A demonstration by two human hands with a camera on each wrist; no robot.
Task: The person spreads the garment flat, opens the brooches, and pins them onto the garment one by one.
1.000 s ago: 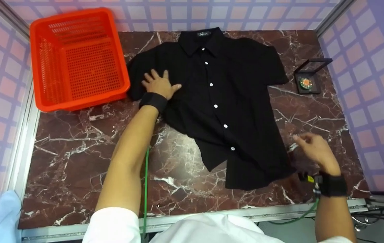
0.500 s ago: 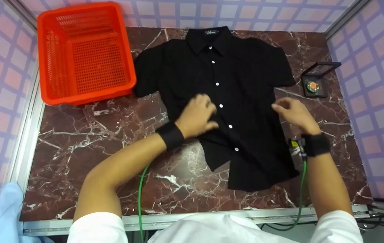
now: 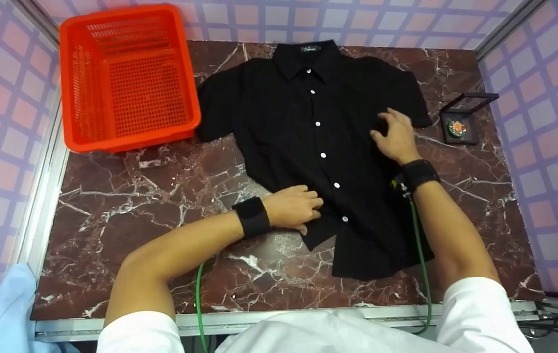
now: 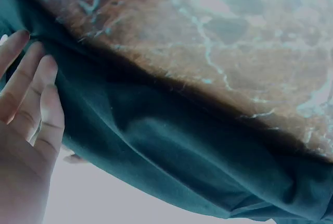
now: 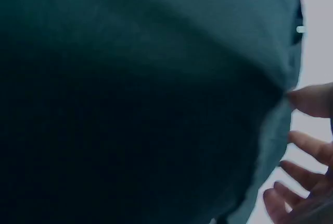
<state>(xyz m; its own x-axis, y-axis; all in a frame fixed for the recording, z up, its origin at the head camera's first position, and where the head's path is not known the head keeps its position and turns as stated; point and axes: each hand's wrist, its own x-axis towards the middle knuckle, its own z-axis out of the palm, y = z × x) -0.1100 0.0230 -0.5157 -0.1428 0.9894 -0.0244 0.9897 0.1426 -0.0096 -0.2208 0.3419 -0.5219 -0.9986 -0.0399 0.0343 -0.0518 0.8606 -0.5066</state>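
A black short-sleeved shirt (image 3: 283, 117) with white buttons lies face up, its collar at the far side and its lower left hem uneven. Over its lower left edge is my left hand (image 3: 293, 208), fingers pointing right toward the button strip. The left wrist view shows that hand's fingers (image 4: 31, 83) fairly straight against the dark cloth, which has loose folds. My right hand (image 3: 396, 137) is at the shirt's right side, just below the sleeve. In the right wrist view its thumb (image 5: 312, 99) meets the cloth, apart from the spread fingers.
A red plastic basket (image 3: 191, 98) stands at the back left, beside the left sleeve. At the right, a small black frame case (image 3: 472, 132) stands open with a round green and orange piece (image 3: 456, 128). A green cable (image 3: 421, 264) hangs from the right wrist over the table's front edge.
My left hand has moved from the left sleeve area down to the lower left edge. My right hand has moved from the table at the right up and left onto the shirt's side.
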